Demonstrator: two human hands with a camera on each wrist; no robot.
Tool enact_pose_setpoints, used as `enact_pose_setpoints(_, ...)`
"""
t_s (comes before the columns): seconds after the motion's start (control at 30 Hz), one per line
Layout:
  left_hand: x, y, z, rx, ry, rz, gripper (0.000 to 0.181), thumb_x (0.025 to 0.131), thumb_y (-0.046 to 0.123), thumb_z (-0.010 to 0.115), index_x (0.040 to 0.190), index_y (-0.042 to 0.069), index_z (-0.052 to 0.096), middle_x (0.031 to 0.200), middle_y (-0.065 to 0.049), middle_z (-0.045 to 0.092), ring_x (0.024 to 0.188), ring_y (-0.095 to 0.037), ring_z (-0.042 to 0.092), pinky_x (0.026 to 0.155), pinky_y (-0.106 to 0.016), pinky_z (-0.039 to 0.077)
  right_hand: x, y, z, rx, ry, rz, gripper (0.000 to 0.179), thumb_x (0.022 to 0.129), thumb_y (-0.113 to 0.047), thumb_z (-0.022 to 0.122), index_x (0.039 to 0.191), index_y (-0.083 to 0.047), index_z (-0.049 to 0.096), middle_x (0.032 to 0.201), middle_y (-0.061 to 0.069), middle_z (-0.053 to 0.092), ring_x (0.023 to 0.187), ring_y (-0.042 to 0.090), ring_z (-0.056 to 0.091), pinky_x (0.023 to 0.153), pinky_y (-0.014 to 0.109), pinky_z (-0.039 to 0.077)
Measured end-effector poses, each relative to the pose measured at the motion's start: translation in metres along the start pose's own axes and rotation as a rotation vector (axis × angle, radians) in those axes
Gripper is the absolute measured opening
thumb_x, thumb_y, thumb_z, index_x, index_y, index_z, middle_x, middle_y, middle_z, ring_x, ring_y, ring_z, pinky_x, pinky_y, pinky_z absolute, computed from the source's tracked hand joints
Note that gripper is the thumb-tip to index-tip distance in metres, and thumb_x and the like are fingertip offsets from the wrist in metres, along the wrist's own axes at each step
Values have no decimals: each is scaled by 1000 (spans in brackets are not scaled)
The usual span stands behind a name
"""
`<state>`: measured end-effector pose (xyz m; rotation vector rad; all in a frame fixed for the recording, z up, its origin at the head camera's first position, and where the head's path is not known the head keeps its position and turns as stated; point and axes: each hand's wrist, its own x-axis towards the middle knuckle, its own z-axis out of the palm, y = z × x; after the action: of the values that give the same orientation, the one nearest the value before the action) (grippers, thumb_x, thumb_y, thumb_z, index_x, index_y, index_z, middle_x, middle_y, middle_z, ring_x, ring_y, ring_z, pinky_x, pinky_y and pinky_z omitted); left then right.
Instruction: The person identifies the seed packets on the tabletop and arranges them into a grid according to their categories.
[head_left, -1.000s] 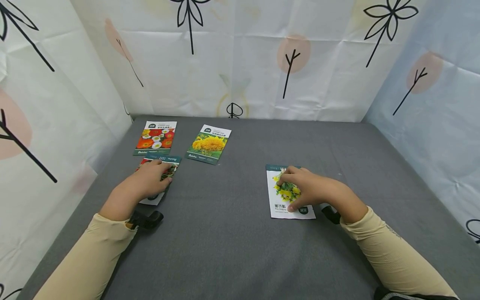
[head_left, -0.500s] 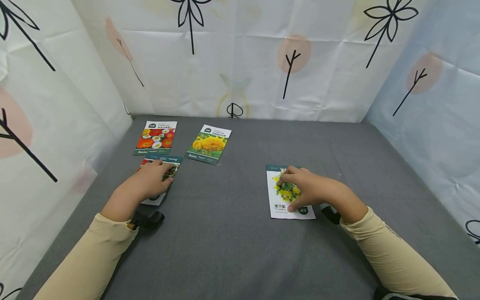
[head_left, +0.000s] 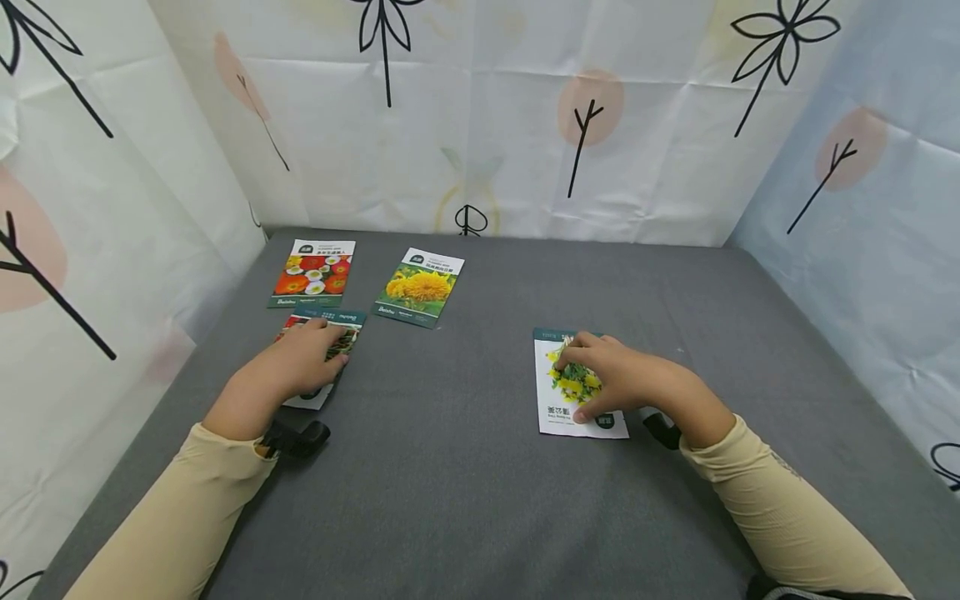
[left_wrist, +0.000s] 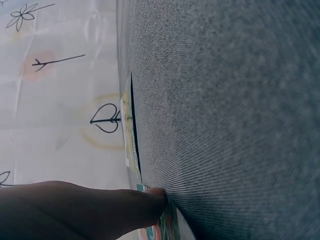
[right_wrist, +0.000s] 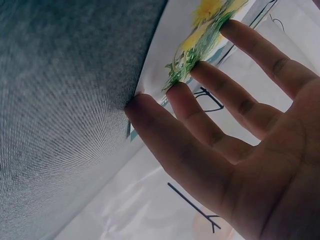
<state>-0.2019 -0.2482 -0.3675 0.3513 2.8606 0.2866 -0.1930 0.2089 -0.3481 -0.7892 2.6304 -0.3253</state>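
My left hand [head_left: 300, 360] rests on a seed packet [head_left: 309, 403] with a dark green band at its far end, covering most of its picture. In the left wrist view the thumb [left_wrist: 135, 207] lies at this packet's edge, low over the cloth. On the right, my right hand [head_left: 617, 375] touches a white seed packet [head_left: 550, 383] printed with yellow dandelion flowers, its text upside down. The right wrist view shows its fingertips [right_wrist: 177, 95] on the packet's printed face, spread apart and only slightly bent. Both packets lie on the table.
A seed packet with red and white flowers [head_left: 311, 275] lies at the back left, just beyond my left hand. Beside it sits a tilted packet with yellow flowers [head_left: 418, 287]. Grey cloth covers the table [head_left: 465, 467], and a patterned white curtain [head_left: 495, 125] stands behind.
The left hand and its packet have shifted very slightly to the right since a second ago. The right hand stays in place on the dandelion packet; the head view has tilted a little.
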Motion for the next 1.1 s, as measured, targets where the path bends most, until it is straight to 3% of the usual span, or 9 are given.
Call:
enact_pose_setpoints(0.37,0,2,-1,-5,-18,8,57,107,25,62,154,-5,50,158,-41,39,145,-60,40,112,-76,40,1,0,1,8,1,4,64,83,-33,93,139,-17,66,141,8,53,123,31,50,99,50,51)
enact_pose_setpoints(1.1,-3,18,0,-26,3,104,55,106,22,63,153,-6,51,156,-40,43,144,-58,45,112,-73,43,0,-1,-1,9,-2,16,65,83,-34,93,140,-18,66,146,10,52,126,33,50,99,51,52)
